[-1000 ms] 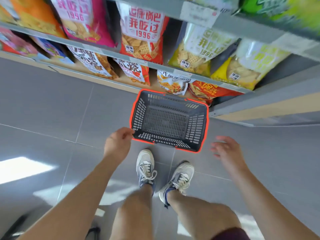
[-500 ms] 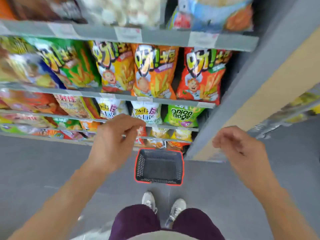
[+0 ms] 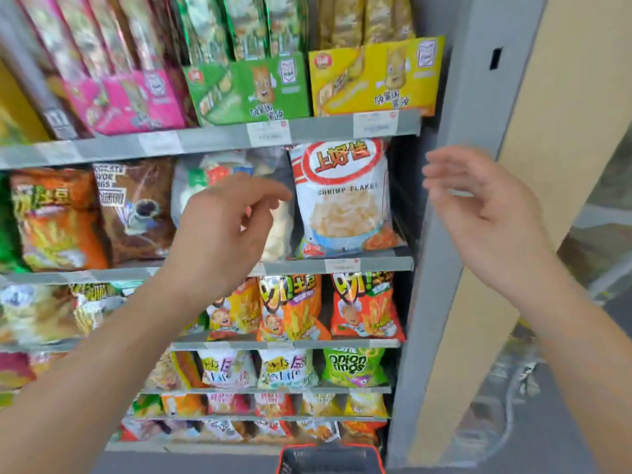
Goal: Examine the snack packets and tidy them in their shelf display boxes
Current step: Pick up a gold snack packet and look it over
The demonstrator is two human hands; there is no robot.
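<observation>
Fingers (image 3: pixel 263 195) of the left hand (image 3: pixel 222 230), loosely curled and empty, and the open, empty right hand (image 3: pixel 485 213) have risen from the red-rimmed black floor basket (image 3: pixel 328 458) toward the green cardboard display box (image 3: pixel 246 92) of snack packets (image 3: pixel 246 25) on the top shelf, so examining can start.

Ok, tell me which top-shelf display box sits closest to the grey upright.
The yellow display box, at the row's right end beside the grey upright; the green box stands in the middle, the pink box farthest left.

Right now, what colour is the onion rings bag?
The onion rings bag is green, clearest in the head view.
</observation>
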